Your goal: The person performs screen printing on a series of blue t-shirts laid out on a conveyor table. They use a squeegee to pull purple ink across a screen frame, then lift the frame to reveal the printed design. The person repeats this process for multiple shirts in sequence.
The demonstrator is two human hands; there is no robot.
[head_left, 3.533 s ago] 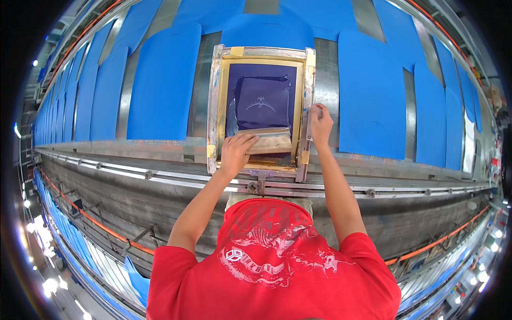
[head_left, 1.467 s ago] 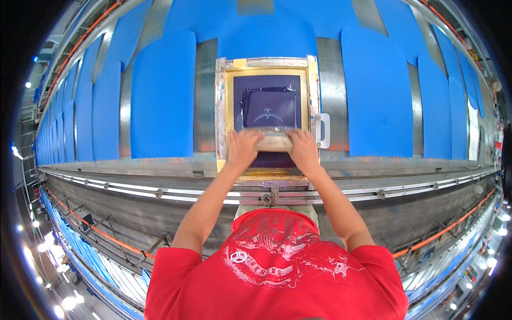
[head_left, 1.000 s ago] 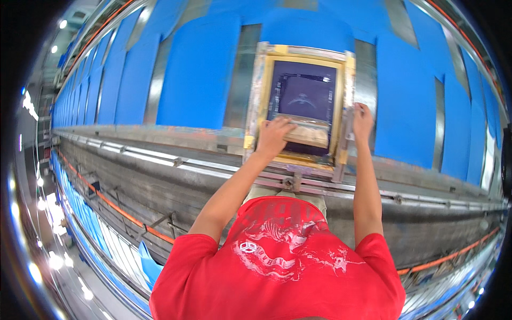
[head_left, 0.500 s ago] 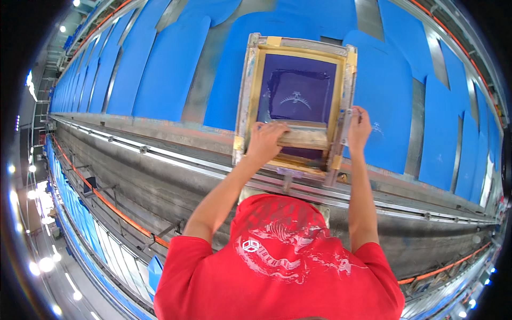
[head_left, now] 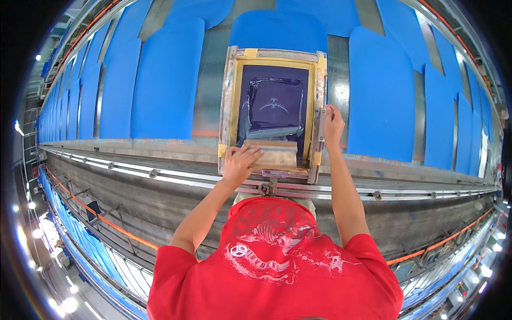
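A screen-printing frame (head_left: 228, 106) with yellow-taped inner edges lies over a blue panel (head_left: 277, 29) in front of me. Its dark purple mesh shows a pale arched design (head_left: 273, 105) and a wet ink outline. My left hand (head_left: 241, 161) is closed around the left end of a squeegee (head_left: 277, 154), a wide wooden-looking bar at the near end of the mesh. My right hand (head_left: 334, 126) grips the frame's right side, by a small metal strip; its fingertips are partly hidden.
Rows of blue panels (head_left: 168, 80) lie along a long metal table to both sides. A metal rail (head_left: 416, 195) with stop knobs runs along the near edge, where a frame bracket meets it. Orange conduit (head_left: 106, 215) runs lower left.
The squeegee has come nearer to me across the mesh, with my left hand on it. In view, the frame now sits further left and straighter; my right hand stays at its right side.
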